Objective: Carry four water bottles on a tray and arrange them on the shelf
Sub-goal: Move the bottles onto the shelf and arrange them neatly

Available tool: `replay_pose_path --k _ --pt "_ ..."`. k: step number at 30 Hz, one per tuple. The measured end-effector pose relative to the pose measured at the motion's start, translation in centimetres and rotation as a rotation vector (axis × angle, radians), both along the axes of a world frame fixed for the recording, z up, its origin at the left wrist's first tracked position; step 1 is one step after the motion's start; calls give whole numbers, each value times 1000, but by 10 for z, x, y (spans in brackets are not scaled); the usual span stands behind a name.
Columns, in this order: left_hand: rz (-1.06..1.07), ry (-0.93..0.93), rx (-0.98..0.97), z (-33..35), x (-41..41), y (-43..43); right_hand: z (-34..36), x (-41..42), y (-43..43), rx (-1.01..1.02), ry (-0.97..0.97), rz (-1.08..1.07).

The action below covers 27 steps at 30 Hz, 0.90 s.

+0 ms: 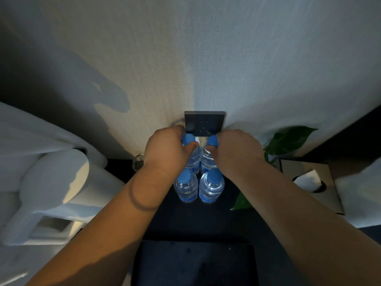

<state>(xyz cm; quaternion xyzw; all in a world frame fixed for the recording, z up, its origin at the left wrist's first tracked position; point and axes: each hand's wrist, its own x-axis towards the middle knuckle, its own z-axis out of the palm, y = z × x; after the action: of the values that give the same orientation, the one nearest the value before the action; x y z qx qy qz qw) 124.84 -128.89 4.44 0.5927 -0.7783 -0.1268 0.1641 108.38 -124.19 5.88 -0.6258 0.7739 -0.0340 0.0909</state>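
The left hand (166,151) pinches the back-left bottle (193,161) by its neck; the right hand (239,151) grips the back-right bottle (206,162) likewise; both stand upright, just behind the front bottles (185,188).

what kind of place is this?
Likely a hotel room: small water bottles on a dark shelf under a wall socket, folded white linen left, a tissue box right.

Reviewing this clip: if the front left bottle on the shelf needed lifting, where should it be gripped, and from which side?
Probably by the neck just under its blue cap, coming from above. The front left bottle stands upright, close against the front right bottle and the rear left bottle, so its body is crowded while the cap stands free.
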Motion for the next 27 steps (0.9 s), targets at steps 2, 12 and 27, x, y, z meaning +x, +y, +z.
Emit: replay_pose_path --k 2,12,27 --pt "0 2 24 1 -1 -1 0 0 0 2 -13 -1" --pt "74 23 54 -5 -10 12 2 -5 -1 -83 22 24" --pt "119 84 1 -9 -10 18 12 -25 -12 9 -159 75"
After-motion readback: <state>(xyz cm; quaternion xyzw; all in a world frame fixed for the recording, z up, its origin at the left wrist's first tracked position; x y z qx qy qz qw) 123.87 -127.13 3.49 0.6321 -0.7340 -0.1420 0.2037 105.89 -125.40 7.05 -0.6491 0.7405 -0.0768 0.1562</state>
